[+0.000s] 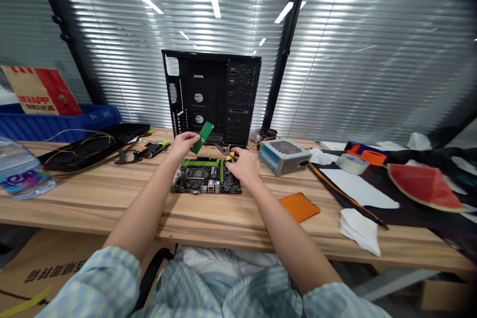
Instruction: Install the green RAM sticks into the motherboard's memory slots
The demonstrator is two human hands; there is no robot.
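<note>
Refl. lt. glare over blinds (112, 42)

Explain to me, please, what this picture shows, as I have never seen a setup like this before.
There is no machine at work here, only a person's two bare hands. The single picture comes from a camera worn on that person's head, looking forward and down, so the forearms reach in from below. The left hand holds a thin green board upright at a tilt. The right hand has its fingers at a small yellow item, too small to identify. Between the arms, a circuit board lies on the wooden table. Behind it stands an open black computer case; to the right are a metal box with a grille and a flat orange piece.
</note>
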